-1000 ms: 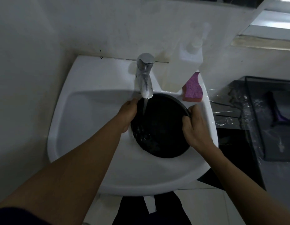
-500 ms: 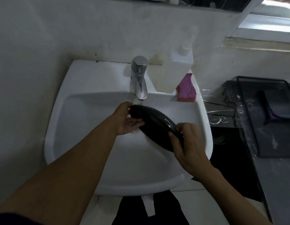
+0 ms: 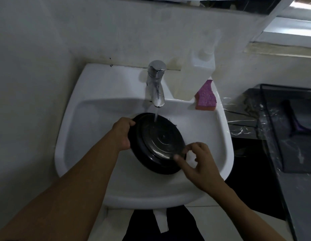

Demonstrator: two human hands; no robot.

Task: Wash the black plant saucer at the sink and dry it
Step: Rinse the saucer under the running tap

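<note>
Our left hand (image 3: 122, 134) clamps the wet saucer (image 3: 158, 141); we cannot tell whether the right hand (image 3: 201, 164) has a grip, so it could slip.

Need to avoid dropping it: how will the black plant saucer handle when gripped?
Likely slippery: tap water runs over the black plant saucer. Probably stiff and light: the left hand holds it tilted by one rim, no sag. Round, so it may roll.
</note>
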